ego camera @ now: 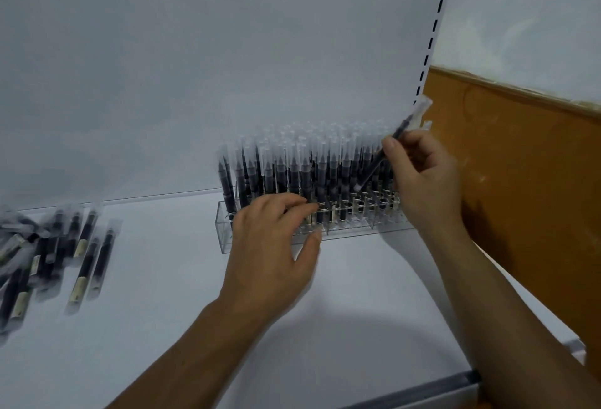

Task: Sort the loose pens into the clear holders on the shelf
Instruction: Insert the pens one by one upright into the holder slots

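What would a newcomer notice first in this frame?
The clear holder at mid-shelf, packed with upright pens. The right hand holds a tilted pen over its right end, while the left hand rests at its front. Loose pens lie far left.

Your clear holder (pixel 224 239) stands against the shelf's back panel, packed with upright dark pens (pixel 305 168) under clear caps. Your loose pens (pixel 65 252) lie scattered flat at far left, well apart.
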